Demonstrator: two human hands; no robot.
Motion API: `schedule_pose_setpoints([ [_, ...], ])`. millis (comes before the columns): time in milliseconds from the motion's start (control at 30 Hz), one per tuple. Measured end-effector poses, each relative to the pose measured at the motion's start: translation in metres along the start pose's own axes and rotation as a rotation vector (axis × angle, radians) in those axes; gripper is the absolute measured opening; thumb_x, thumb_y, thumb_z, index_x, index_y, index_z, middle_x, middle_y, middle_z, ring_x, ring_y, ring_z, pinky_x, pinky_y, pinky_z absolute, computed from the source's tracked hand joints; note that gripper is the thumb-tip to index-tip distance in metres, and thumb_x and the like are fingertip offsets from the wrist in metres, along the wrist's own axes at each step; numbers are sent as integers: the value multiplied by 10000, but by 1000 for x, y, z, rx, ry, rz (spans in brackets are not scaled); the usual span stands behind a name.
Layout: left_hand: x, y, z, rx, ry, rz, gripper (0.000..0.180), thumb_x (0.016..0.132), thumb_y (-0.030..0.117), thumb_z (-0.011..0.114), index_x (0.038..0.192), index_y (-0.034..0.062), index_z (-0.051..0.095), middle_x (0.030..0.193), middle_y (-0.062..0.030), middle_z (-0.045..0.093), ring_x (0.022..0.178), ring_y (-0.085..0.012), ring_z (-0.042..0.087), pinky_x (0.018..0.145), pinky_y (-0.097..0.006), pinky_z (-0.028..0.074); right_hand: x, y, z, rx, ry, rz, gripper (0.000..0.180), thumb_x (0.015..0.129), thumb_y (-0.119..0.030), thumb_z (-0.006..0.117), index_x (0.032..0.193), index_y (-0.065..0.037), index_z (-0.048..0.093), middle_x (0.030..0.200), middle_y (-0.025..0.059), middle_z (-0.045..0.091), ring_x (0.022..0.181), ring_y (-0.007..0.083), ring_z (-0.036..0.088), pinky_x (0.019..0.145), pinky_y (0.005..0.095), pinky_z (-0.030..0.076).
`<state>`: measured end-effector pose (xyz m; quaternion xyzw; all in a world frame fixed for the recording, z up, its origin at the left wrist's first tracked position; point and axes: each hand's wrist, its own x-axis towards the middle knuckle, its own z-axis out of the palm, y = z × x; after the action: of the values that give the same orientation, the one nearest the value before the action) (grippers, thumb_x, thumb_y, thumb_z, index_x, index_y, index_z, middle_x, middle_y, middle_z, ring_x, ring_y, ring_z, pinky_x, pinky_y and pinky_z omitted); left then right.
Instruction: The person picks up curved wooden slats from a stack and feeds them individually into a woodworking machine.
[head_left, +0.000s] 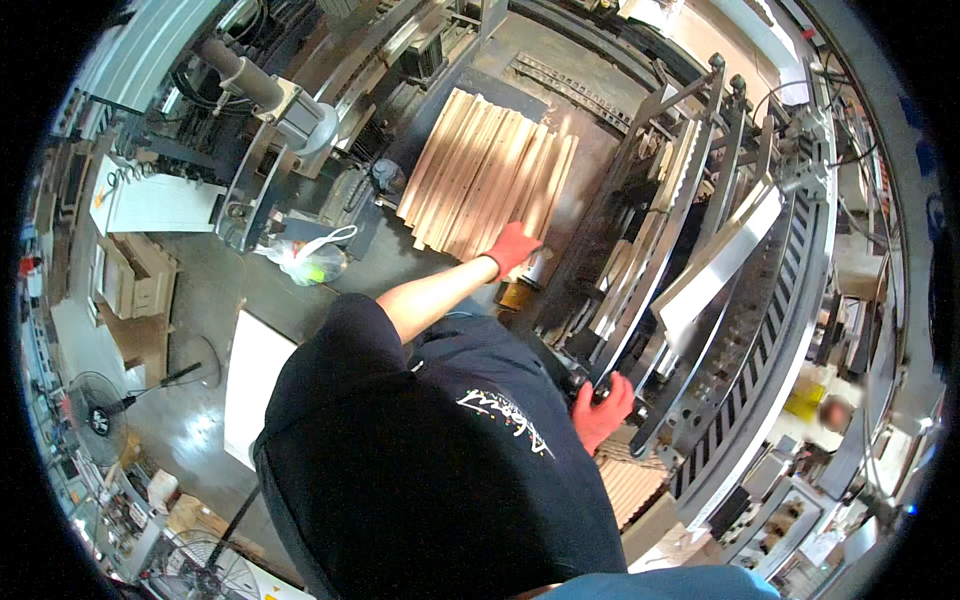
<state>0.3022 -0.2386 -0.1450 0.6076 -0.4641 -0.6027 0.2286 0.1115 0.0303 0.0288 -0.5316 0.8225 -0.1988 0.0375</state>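
My left hand, in a red glove, is closed at the near end of a wooden strip on the right side of a stack. The strip is smeared by motion, and my fingertips are partly hidden. Several more pale wooden strips lie side by side left of it. A small grey metal part sits just beyond my fingers. My right hand, also red-gloved, rests at the machine's near edge, thumb and fingers apart beside a small black part.
Along the right runs a machine with long metal rails, holding more strips and a tilted white board. A motor-like cylinder stands far left, above a plastic bag. Fans and a white panel are at left.
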Motion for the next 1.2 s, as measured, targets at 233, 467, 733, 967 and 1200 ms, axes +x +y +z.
schedule_pose_setpoints([
  [233, 79, -99, -7, 291, 122, -147, 474, 731, 313, 684, 1055, -33, 669, 1056, -296, 664, 1029, -417, 644, 877, -447, 522, -37, 43, 49, 293, -136, 370, 387, 906, -165, 528, 1201, 84, 532, 946, 219, 610, 818, 341, 579, 758, 414, 474],
  [467, 113, -123, 13, 211, 191, -284, 536, 766, 367, 631, 1172, 19, 654, 1225, -238, 628, 1162, -391, 591, 965, -457, 483, -40, 42, 47, 225, -162, 509, 408, 871, -158, 548, 1201, 78, 513, 839, 134, 599, 715, 226, 506, 681, 360, 448],
  [733, 118, -162, 12, 350, 224, -494, 562, 812, 320, 647, 1310, 84, 538, 1278, -192, 613, 1172, -402, 585, 949, -504, 482, -16, -1, 37, 195, -180, 555, 279, 877, -146, 526, 1081, 40, 572, 812, 117, 617, 705, 200, 532, 697, 355, 448],
  [967, 99, -159, 3, 544, 236, -486, 508, 805, 283, 662, 1266, 114, 529, 1236, -184, 610, 1157, -368, 599, 916, -489, 499, -21, 3, 38, 259, -122, 542, 196, 879, -176, 572, 927, 12, 547, 675, 76, 518, 626, 176, 474, 600, 353, 405],
  [1200, 87, -195, -11, 649, -215, -103, 589, 761, 354, 712, 1248, 52, 577, 1213, -221, 630, 1148, -400, 588, 945, -476, 492, -29, 1, 41, 198, -95, 569, 180, 860, -170, 608, 884, 3, 562, 670, 76, 506, 623, 176, 449, 605, 357, 412],
])
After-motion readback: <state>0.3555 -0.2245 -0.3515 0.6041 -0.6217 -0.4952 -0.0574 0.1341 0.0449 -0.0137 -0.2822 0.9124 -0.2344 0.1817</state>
